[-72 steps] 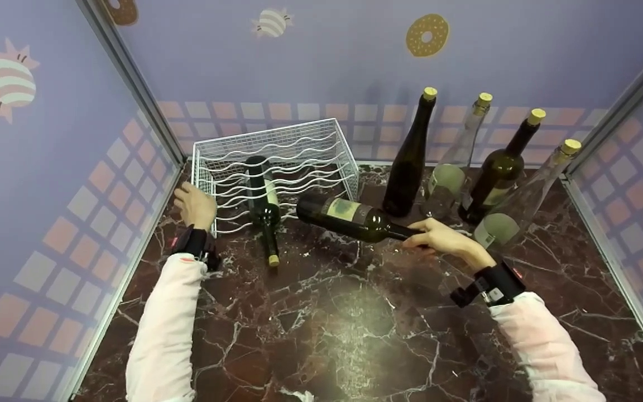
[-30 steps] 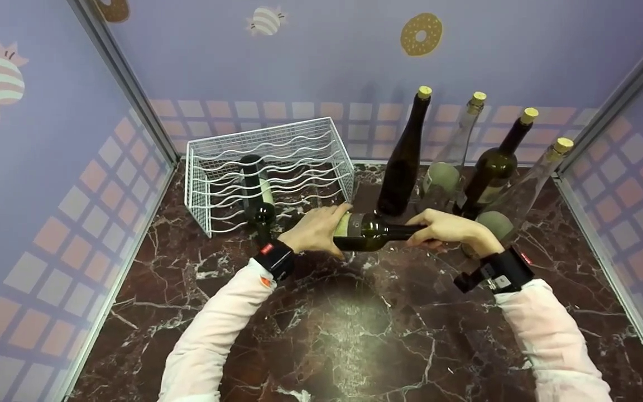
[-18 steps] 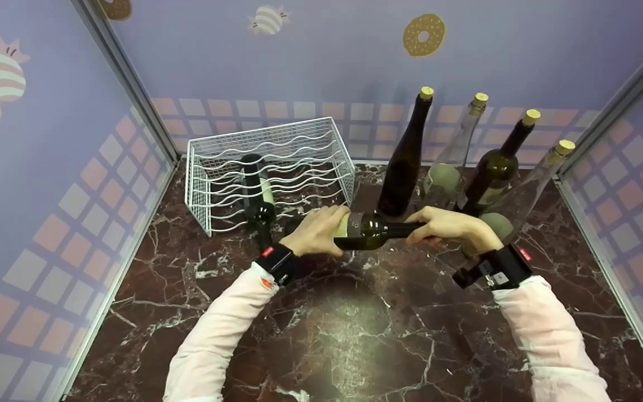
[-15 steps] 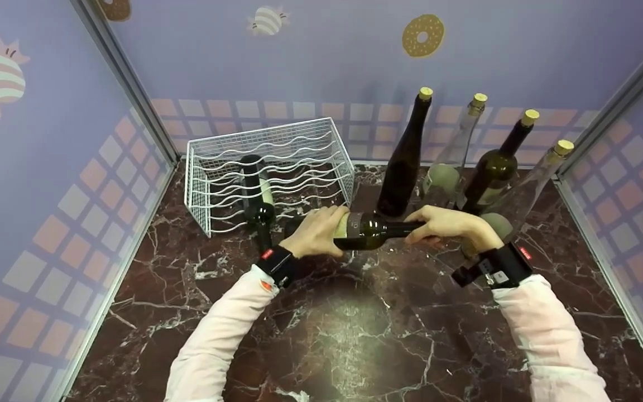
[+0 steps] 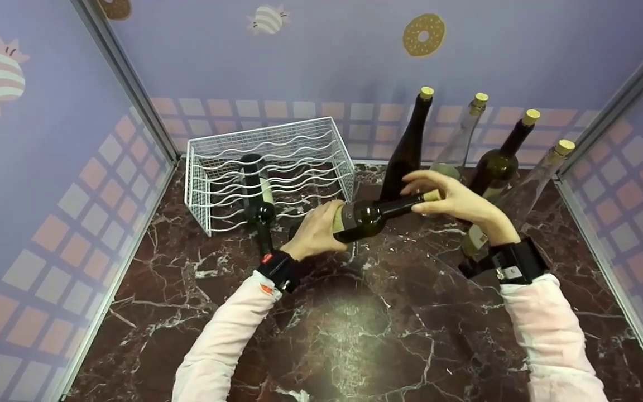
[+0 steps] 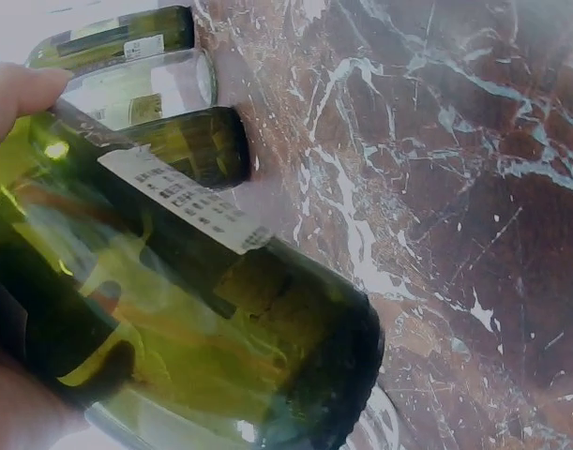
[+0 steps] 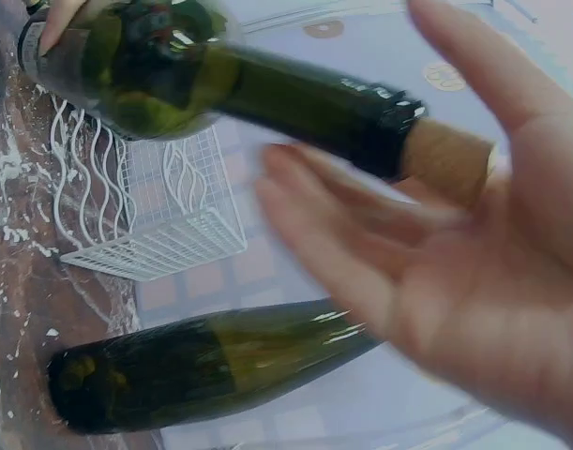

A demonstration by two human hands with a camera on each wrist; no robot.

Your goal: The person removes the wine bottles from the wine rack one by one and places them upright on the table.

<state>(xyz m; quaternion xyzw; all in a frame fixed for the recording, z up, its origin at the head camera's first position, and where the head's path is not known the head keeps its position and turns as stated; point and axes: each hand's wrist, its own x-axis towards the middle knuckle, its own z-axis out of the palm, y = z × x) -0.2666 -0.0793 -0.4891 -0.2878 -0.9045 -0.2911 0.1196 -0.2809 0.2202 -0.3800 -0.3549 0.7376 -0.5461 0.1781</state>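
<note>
My left hand (image 5: 316, 229) grips the body of a dark green wine bottle (image 5: 363, 220), which is tilted with its neck up and to the right. In the left wrist view the bottle's base end and a white printed label (image 6: 188, 199) show. My right hand (image 5: 455, 198) is spread around the neck end. The right wrist view shows its fingers loosely extended, with the cork (image 7: 447, 164) between thumb and fingers, near the palm. Whether the palm touches the cork is unclear. Left of the held bottle, a white wire wine rack (image 5: 196, 184) holds another dark bottle (image 5: 265, 211) lying down.
At the back right stand a slim dark bottle (image 5: 408, 145), a clear bottle (image 5: 461, 142), a green bottle (image 5: 494, 167) and another clear bottle (image 5: 536, 178), all corked. The dark marble tabletop (image 5: 355, 335) meets patterned walls at the back and sides.
My left hand has moved from the rack to the bottle's body. My right hand has let go of the neck and spread, shifting towards the cork. The bottle's neck has risen.
</note>
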